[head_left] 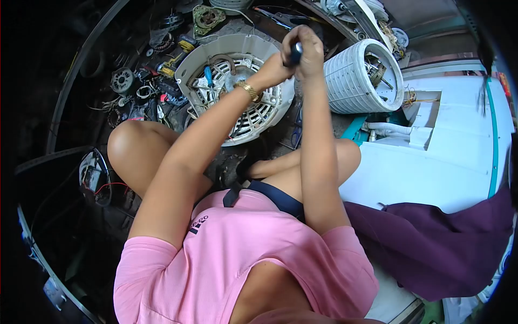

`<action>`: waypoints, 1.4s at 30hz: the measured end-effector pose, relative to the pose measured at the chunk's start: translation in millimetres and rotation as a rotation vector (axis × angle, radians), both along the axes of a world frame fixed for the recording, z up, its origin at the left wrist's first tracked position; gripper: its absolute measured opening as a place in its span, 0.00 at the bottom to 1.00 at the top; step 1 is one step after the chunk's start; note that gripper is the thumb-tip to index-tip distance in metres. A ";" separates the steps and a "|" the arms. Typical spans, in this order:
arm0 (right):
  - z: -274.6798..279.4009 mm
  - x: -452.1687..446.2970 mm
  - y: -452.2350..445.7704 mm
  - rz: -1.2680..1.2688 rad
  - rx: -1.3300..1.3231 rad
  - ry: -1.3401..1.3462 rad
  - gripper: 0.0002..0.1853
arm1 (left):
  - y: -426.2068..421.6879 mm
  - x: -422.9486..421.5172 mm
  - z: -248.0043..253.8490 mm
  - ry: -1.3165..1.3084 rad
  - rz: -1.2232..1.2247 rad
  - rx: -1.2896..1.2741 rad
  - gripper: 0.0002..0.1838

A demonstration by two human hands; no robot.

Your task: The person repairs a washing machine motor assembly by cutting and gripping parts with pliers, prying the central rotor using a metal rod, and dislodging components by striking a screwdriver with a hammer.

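My right hand (307, 51) is closed around a black handle-like thing (295, 53) with a rounded, shiny end. My left hand (276, 72), with a gold bracelet at the wrist, is pressed against it from the left, fingers curled and partly hidden. What the handle belongs to cannot be made out. Both hands are raised in front of me, over the right edge of a round white plastic frame with a slatted base (266, 112). Inside the frame lies a screwdriver with a blue handle (208, 75).
A perforated white drum (345, 81) lies on its side at the right. Beside it is a white appliance cabinet (458, 156) with a dark purple cloth (437, 248) over its edge. On the left are a yellow drill (168, 67), motor parts (123, 81) and loose wires. A metal bracket (208, 19) lies behind.
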State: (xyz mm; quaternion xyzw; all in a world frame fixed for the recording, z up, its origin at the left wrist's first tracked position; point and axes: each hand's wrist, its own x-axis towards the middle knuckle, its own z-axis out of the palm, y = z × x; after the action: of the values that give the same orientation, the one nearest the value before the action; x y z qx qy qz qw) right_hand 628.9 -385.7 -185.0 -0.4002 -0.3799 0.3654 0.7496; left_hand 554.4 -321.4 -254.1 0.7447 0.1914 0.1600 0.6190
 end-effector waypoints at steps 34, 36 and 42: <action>-6.4 14.7 -0.5 -0.187 -0.046 -0.057 0.38 | 15.4 -27.4 16.4 -0.039 -0.227 0.282 0.20; -10.0 -3.3 1.3 -0.362 0.161 -0.093 0.25 | 9.3 -26.0 24.6 -0.016 -0.035 0.462 0.16; -29.0 -22.4 1.4 -0.678 0.242 -0.028 0.20 | -8.5 -24.2 5.3 0.001 0.151 0.544 0.20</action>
State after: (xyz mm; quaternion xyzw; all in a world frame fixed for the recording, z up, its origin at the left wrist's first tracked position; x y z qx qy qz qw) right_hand 606.5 -384.3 -214.0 -0.4169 -0.2763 0.0427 0.8649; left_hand 530.2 -329.9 -248.8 0.8672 0.1964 0.2510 0.3825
